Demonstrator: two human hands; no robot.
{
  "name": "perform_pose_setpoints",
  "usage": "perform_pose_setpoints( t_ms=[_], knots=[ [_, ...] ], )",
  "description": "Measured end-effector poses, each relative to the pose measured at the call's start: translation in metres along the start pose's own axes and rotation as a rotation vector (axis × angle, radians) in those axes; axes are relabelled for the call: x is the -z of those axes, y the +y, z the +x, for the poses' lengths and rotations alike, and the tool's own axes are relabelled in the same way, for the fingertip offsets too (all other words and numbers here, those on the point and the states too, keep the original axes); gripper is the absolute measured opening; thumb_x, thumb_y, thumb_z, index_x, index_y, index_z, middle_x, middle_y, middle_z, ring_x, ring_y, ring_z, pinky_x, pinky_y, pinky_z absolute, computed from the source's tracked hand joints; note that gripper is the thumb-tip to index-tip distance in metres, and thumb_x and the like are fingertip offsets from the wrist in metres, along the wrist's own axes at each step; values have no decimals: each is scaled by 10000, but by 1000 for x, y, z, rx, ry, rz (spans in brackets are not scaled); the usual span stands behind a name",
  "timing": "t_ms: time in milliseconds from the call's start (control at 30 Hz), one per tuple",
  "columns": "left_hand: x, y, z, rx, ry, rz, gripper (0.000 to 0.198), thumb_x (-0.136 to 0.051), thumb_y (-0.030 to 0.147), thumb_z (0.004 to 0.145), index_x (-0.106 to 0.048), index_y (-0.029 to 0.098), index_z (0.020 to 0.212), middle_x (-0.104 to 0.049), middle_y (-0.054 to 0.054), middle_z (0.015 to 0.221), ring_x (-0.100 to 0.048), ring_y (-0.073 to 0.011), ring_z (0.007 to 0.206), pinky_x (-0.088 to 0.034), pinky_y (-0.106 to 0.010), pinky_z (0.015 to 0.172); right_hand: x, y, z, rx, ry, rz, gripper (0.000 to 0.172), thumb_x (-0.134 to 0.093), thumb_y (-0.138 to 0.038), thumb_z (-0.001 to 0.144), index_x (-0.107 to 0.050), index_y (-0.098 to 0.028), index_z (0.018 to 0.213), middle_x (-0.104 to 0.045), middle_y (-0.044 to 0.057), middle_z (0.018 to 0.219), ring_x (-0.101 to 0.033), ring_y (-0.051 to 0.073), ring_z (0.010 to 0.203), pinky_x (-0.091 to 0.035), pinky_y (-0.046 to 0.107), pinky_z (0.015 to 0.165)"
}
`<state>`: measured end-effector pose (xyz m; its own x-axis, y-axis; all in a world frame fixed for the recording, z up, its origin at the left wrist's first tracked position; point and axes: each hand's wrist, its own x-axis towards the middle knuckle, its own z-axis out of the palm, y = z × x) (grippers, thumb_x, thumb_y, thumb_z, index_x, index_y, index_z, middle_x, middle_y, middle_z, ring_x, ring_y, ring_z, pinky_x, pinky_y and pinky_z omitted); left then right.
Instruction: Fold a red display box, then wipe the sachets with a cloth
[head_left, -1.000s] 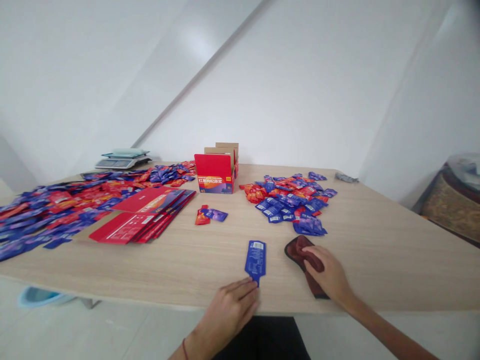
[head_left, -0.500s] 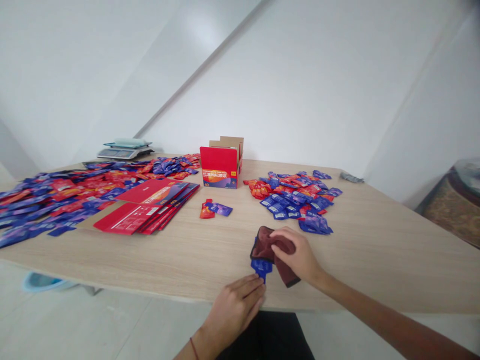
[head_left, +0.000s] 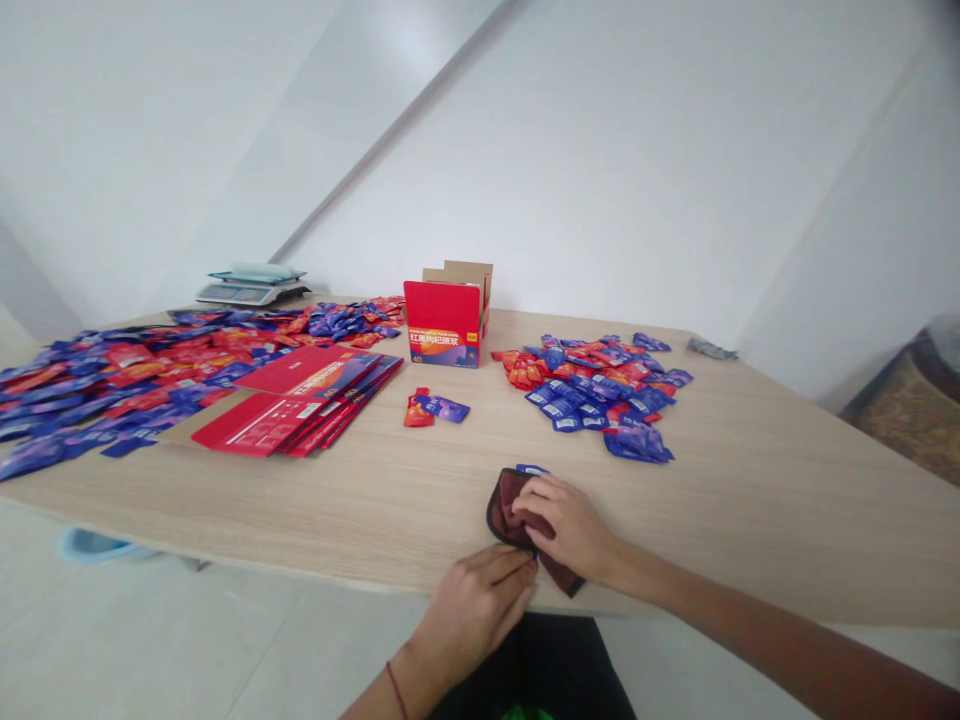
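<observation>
My right hand (head_left: 564,523) grips a dark red cloth (head_left: 508,517) and presses it down on a long blue sachet (head_left: 531,469) near the table's front edge. Only the sachet's far tip shows past the cloth. My left hand (head_left: 474,605) rests at the table edge, with its fingertips pinning the near end of that sachet, which is hidden under them and the cloth.
A pile of blue and red sachets (head_left: 596,393) lies to the right on the wooden table (head_left: 750,510). An open red box (head_left: 446,320) stands at mid back, with flat red cartons (head_left: 300,400), two loose sachets (head_left: 435,408), a wide sachet spread (head_left: 112,385) and a scale (head_left: 251,285) to the left.
My right hand carried the cloth leftward from beside the blue sachet onto it, then drew it toward me over the sachet. My left hand kept holding the sachet's near end.
</observation>
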<state>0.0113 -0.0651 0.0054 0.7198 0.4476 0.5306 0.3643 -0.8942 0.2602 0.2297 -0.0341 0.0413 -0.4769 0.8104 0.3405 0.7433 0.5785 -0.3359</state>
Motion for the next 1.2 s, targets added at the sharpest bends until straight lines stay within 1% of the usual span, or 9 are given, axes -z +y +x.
perform_pose_setpoints(
  t_ms=[133, 333, 600, 800, 900, 967, 1033, 1133, 1200],
  knots=[
    [2, 2, 2, -21, 29, 24, 272, -541, 196, 1040, -697, 186, 1262, -735, -79, 1284, -703, -212, 1189, -561, -368, 1094, 3, 6, 5, 15, 0, -54, 276, -658, -68, 833, -708, -265, 1020, -695, 25, 1078, -595, 225, 1047, -483, 359, 920],
    [4, 2, 2, -26, 15, 36, 262, -564, 194, 1032, -705, 181, 1253, -731, -73, 1303, -689, -205, 1226, -539, -355, 1122, 6, 23, 17, 38, 47, -89, 273, -649, -81, 851, -721, -258, 1047, -705, 47, 1064, -602, 241, 1040, -488, 381, 916],
    [5, 2, 2, -21, 15, 33, 274, -566, 196, 1033, -695, 185, 1275, -726, -67, 1316, -679, -217, 1247, -540, -365, 1126, 10, 53, 36, 4, 69, -117, 275, -654, -93, 838, -731, -247, 1053, -713, 57, 1080, -607, 247, 1061, -473, 380, 921],
    [6, 2, 3, -29, 16, 40, 281, -578, 178, 1021, -690, 192, 1278, -724, -74, 1317, -678, -213, 1249, -535, -365, 1131, 12, 68, 48, -69, 83, -123, 257, -664, -93, 808, -741, -233, 1011, -717, 47, 1053, -619, 228, 1036, -456, 347, 913],
    [4, 2, 1, -17, 20, 32, 292, -573, 177, 1019, -686, 209, 1286, -724, -64, 1318, -681, -205, 1245, -536, -360, 1129, 10, 74, 51, -156, 111, -105, 269, -648, -70, 787, -752, -232, 975, -733, 45, 1048, -640, 228, 1011, -459, 341, 894],
    [2, 1, 0, -11, 20, 31, 295, -574, 175, 1015, -684, 214, 1286, -720, -53, 1327, -676, -203, 1253, -531, -359, 1136, 10, 78, 52, -238, 176, -64, 263, -648, -80, 778, -757, -237, 959, -745, 41, 1031, -657, 233, 991, -470, 345, 879],
    [1, 0, -1, -14, 23, 33, 295, -576, 178, 1014, -682, 213, 1287, -716, -49, 1334, -673, -203, 1258, -527, -356, 1140, 12, 79, 53, -307, 303, 2, 253, -650, -119, 783, -756, -241, 977, -755, 40, 1033, -673, 238, 988, -487, 360, 886],
    [2, 2, 0, -20, 37, 33, 283, -566, 184, 1021, -688, 214, 1275, -720, -52, 1327, -680, -200, 1246, -530, -348, 1135, 20, 75, 54, -358, 523, 150, 245, -651, -207, 793, -741, -231, 1020, -766, 47, 1067, -692, 247, 1005, -508, 402, 937],
    [4, 3, 1, -17, 46, 30, 277, -563, 189, 1024, -692, 216, 1268, -726, -53, 1317, -687, -201, 1236, -537, -347, 1127, 27, 68, 53, -370, 598, 281, 244, -656, -251, 787, -733, -213, 1015, -776, 55, 1057, -703, 249, 1000, -518, 416, 956]
  ],
)
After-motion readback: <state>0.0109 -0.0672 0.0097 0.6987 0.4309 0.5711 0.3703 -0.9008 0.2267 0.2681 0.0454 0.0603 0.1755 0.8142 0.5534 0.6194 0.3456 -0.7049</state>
